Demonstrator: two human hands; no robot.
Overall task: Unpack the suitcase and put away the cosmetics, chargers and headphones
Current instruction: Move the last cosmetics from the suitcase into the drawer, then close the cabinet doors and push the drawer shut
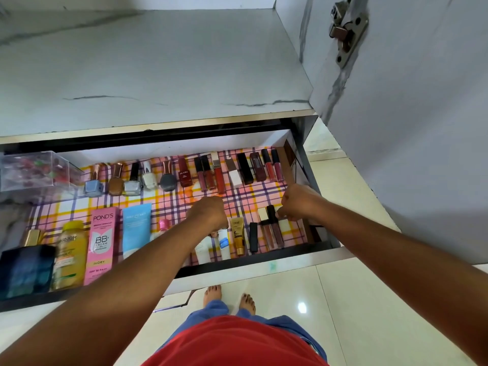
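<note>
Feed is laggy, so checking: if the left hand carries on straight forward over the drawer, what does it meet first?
Probably the red lip gloss tubes in the back row, past bare checked liner. The left hand may be above them, so depth is uncertain.

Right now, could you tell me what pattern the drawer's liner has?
Pink plaid liner with yellow and purple lines, head view.

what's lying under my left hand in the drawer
Under the left hand the checked drawer liner shows, and white tubes poke out below it. The forearm covers their upper parts and whatever lies beside the pink cap.
</note>
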